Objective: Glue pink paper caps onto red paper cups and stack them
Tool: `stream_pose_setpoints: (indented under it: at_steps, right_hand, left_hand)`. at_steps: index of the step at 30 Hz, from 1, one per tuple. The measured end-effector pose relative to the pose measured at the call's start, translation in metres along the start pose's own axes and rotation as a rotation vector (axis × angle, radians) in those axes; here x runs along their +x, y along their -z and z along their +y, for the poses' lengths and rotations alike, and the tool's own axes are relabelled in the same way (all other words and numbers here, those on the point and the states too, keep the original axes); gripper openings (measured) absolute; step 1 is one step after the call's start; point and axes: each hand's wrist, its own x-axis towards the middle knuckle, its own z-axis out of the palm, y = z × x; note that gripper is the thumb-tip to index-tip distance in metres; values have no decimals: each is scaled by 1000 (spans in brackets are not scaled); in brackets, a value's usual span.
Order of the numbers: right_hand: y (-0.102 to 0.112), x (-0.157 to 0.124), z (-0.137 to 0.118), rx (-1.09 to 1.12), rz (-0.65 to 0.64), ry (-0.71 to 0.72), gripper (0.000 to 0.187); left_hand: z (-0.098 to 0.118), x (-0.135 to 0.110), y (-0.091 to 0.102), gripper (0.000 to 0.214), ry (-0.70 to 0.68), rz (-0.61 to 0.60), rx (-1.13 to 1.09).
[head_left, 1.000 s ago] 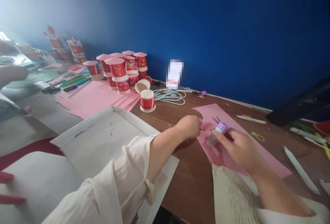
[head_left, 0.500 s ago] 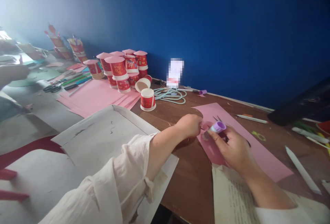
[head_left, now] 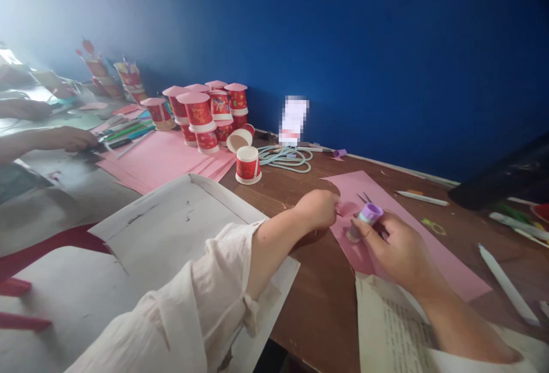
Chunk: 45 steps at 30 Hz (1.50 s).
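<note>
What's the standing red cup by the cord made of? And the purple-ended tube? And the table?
Red cup: probably smooth printed paper; it has a side seam. Purple-ended tube: likely smooth plastic, from its round rim. Table: brown wood or imitation, slightly shiny, with faint streaks.

The scene is taken in by one head-worn camera, held above the near side of the surface (head_left: 317,304). The view is aimed forward and down, with the blue wall (head_left: 386,75) faced at the far side. The left hand (head_left: 318,209) and right hand (head_left: 397,247) are seen close by, from the wrist side, right of centre.
</note>
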Motion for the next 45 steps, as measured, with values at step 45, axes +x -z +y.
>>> stream_pose_setpoints:
  at_steps: [45]
  right_hand:
    - [3,-7,6,64,83,-50,38]
  left_hand:
    - [0,-1,-1,16,6,22,1]
